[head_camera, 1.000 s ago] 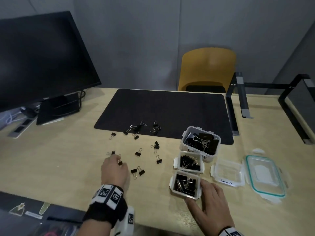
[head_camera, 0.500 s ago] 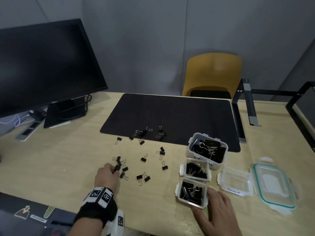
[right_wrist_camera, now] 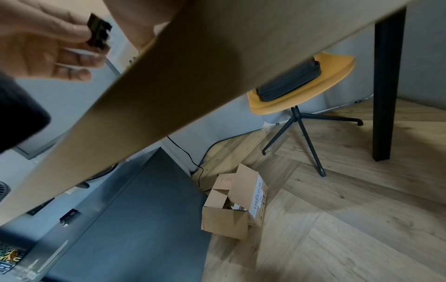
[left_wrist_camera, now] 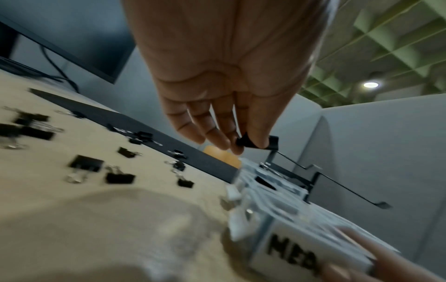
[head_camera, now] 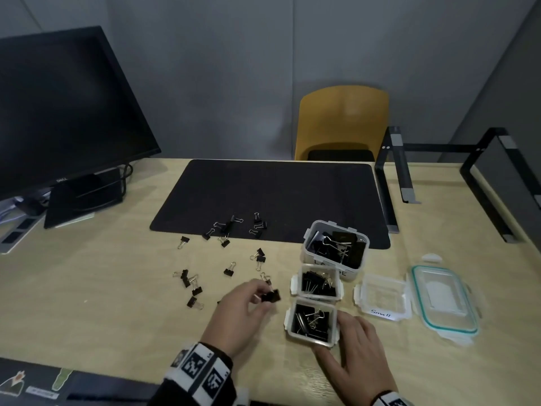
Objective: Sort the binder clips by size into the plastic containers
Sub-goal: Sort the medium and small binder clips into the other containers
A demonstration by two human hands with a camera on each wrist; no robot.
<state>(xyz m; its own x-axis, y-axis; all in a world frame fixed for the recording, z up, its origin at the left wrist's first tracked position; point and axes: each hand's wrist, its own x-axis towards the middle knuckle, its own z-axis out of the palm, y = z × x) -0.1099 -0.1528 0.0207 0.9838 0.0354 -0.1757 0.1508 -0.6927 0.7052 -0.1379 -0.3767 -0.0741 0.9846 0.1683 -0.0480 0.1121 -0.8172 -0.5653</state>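
Between left hand (head_camera: 238,315) fingertips | binder clips (head_camera: 270,296) pinched above desk (head_camera: 87,303)

monitor (head_camera: 58,106), black mat (head_camera: 272,197), yellow chair (head_camera: 342,121)

Left hand (head_camera: 244,313): bare, no glove or ring visible. Left wrist: a white band (head_camera: 199,369) printed with square black-and-white coded markers, several set side by side around it; small dark characters stand beside the markers, too small to read. Below the band, a black sleeve (head_camera: 190,395) covers the forearm; in the right wrist view the same sleeve shows as a dark rounded cuff. Right hand (head_camera: 355,351): bare likewise. Right wrist: the edge of a matching white band (head_camera: 390,401) with one black marker, cut off by the near frame border.
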